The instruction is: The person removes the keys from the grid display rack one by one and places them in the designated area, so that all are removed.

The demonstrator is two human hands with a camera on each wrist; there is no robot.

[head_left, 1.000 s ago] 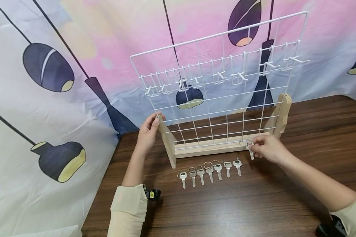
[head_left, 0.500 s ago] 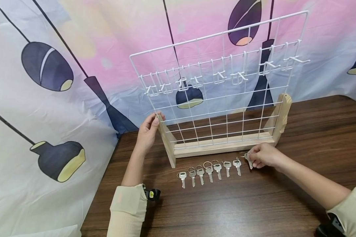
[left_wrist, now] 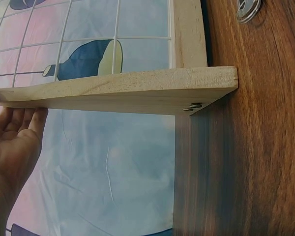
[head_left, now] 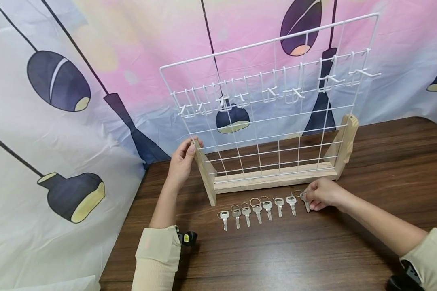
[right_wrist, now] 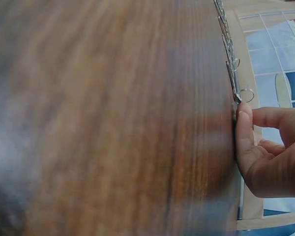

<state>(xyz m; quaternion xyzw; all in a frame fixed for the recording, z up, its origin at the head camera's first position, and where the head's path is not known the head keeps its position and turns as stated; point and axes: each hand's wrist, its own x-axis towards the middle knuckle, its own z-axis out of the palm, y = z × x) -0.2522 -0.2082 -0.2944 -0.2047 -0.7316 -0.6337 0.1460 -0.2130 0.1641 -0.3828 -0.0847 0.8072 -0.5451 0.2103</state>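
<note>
My left hand [head_left: 181,163] grips the upper end of the wooden side support [head_left: 205,173] of a white wire grid rack [head_left: 277,39]. In the left wrist view, the fingertips of the left hand [left_wrist: 14,142] lie against the outer face of that support [left_wrist: 113,87]. Near the rack's right front, my right hand [head_left: 326,194] pinches a silver key [head_left: 306,205] low over the tabletop. The right wrist view shows the key's ring [right_wrist: 248,94] sticking out past the fingertips; the rest is mostly hidden. To its left, several keys with rings [head_left: 267,205] lie in a row.
Several white hooks [head_left: 270,94] hang along an upper wire of the rack. A pale wooden base bar [head_left: 269,182] joins the two side supports on the dark wood table [head_left: 262,258]. Behind stands a printed cloth backdrop [head_left: 131,52].
My right hand has brought the key down from in front of the base bar to the right end of the key row. The left hand stays on the support.
</note>
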